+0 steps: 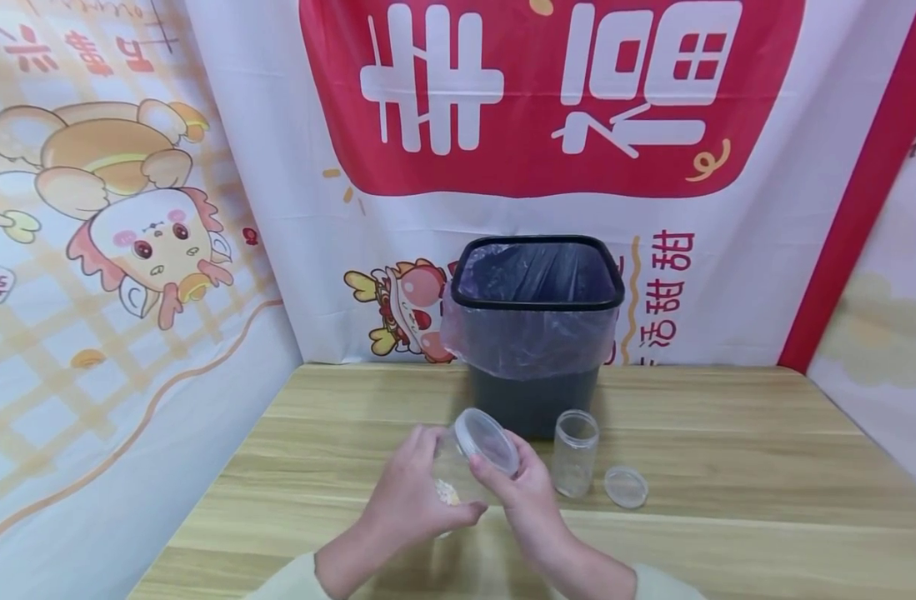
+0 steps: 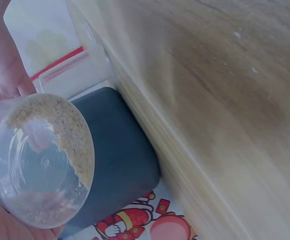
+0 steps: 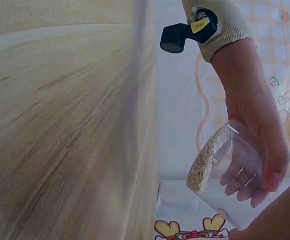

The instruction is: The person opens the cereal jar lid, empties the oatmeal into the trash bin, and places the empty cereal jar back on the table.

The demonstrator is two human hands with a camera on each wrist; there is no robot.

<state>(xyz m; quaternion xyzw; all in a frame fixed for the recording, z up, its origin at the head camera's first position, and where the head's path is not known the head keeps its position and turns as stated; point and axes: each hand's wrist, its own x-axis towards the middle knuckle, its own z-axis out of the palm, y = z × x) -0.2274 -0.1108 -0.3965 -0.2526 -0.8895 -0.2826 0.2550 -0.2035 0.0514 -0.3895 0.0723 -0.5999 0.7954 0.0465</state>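
A clear plastic jar (image 1: 454, 468) is held tilted above the table, its translucent lid (image 1: 489, 442) facing up and to the right. My left hand (image 1: 407, 493) grips the jar's body from the left, fingers and thumb wrapped round it. At the lid end, my right hand (image 1: 530, 493) holds the lid, with the thumb over its near edge and the fingers behind. Pale, oat-like flakes (image 2: 67, 130) lie along one side of the jar's bottom. In the right wrist view the same flakes (image 3: 203, 167) gather at the low end.
Behind the hands stands a dark bin (image 1: 533, 400) lined with a translucent purplish bag (image 1: 533, 342). Right of the hands are an upright clear jar (image 1: 575, 458) and a loose clear lid (image 1: 626, 487), lying flat on the wooden table (image 1: 728, 450). Printed cloth hangs behind and at the sides.
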